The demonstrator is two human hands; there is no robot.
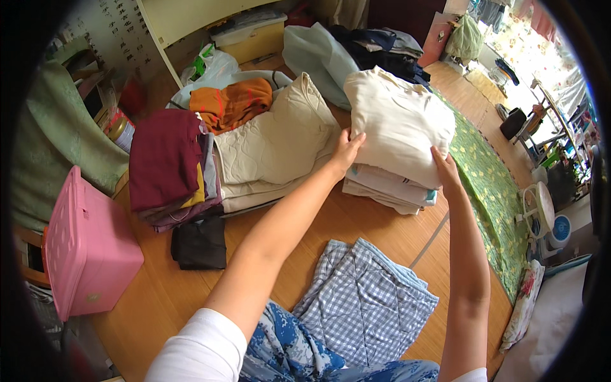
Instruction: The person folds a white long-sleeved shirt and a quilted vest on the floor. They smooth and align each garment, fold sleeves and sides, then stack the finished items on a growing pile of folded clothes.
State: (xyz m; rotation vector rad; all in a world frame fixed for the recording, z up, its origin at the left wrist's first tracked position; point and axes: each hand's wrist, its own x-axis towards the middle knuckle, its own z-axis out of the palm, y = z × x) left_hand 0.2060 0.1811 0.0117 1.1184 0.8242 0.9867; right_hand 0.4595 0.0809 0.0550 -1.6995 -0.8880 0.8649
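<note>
Both my hands hold a folded cream-white garment (401, 119) by its two sides, at the top of a stack of folded light-coloured clothes (386, 184). My left hand (347, 153) grips its left edge, thumb on top. At the right edge is my right hand (446, 169), also thumb on top; the fingers underneath are hidden. I cannot tell whether the garment rests fully on the stack. Close before my knees lies a folded blue-and-white checked quilted garment (367, 305). Left of the stack is a folded cream quilted garment (272, 148).
A maroon-topped clothes pile (164, 160), a folded black cloth (199, 243) and an orange garment (234, 102) lie left. Beyond them stands a pink lidded box (95, 258). Dark clothes (382, 52) are piled behind; a green floral cloth (487, 191) and a white fan (537, 210) are right.
</note>
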